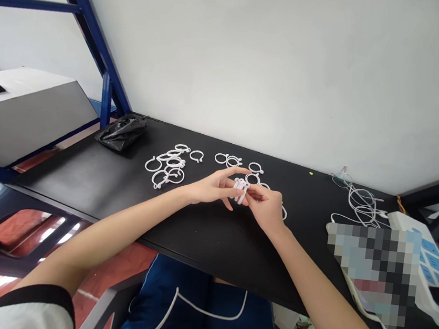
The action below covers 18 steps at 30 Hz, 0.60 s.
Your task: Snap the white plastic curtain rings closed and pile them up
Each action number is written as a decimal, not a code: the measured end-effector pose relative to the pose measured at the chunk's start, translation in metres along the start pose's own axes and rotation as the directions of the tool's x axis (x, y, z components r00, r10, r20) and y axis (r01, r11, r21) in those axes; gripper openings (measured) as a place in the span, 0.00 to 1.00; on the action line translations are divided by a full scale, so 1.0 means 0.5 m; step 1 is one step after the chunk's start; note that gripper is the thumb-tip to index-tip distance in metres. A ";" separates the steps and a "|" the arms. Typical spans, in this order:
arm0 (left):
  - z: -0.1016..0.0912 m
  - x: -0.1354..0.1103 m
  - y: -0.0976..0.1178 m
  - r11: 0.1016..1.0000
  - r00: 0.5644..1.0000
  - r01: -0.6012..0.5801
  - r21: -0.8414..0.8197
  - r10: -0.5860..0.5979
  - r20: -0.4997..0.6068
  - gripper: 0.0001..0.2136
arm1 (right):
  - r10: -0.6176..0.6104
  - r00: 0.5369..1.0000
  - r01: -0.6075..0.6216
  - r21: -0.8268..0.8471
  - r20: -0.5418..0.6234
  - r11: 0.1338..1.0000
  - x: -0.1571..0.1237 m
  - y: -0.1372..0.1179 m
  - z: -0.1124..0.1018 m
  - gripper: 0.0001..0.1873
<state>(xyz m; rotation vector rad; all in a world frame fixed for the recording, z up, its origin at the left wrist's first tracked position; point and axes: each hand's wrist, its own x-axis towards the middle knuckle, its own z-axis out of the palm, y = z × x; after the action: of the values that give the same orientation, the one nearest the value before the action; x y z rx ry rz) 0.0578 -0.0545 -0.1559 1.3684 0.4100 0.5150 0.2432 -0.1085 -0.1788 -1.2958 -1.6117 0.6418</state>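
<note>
My left hand [217, 186] and my right hand [266, 206] meet over the black table [94, 182]. Both pinch a small bundle of white plastic rings [241, 190] between their fingertips. The left index finger stretches forward above the bundle. A loose heap of white rings [168, 165] lies to the left of my hands. A few more single rings [231, 160] lie just beyond my fingers, and one ring [284, 212] peeks out behind my right hand.
A crumpled black plastic bag [122, 131] sits at the table's back left. White cables [361, 204] and a white power strip [426, 262] lie at the right. A blue metal frame [94, 39] and a grey slanted board [22, 115] stand left. The wall runs behind.
</note>
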 end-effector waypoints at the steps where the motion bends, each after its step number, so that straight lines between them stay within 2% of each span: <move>1: 0.000 0.001 -0.001 1.000 1.000 0.010 -0.027 -0.010 -0.019 0.27 | -0.015 1.000 0.016 -0.031 0.006 0.999 0.000 0.000 -0.001 0.07; 6: -0.008 0.010 -0.009 0.984 0.976 0.011 -0.179 -0.049 -0.212 0.14 | -0.060 0.998 0.065 -0.150 0.033 0.987 0.007 0.002 -0.009 0.10; 11: -0.025 0.019 -0.014 0.967 0.895 -0.012 -0.253 -0.102 -0.434 0.12 | -0.125 0.992 0.111 -0.300 -0.029 0.947 0.019 0.021 -0.022 0.14; 14: -0.029 0.020 -0.013 0.965 0.868 0.004 -0.264 -0.134 -0.478 0.13 | -0.157 0.987 0.153 -0.386 0.020 0.910 0.022 0.044 -0.023 0.11; 18: -0.026 0.017 -0.009 0.967 0.872 0.025 -0.255 -0.146 -0.467 0.14 | -0.177 0.978 0.208 -0.419 0.113 0.884 0.020 0.061 -0.019 0.06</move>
<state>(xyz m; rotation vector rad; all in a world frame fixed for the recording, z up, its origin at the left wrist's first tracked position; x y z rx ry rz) 0.0580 -0.0394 -0.1625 0.9688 0.7875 0.8104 0.2655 -0.0913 -0.1970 -1.4076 -1.9878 0.2129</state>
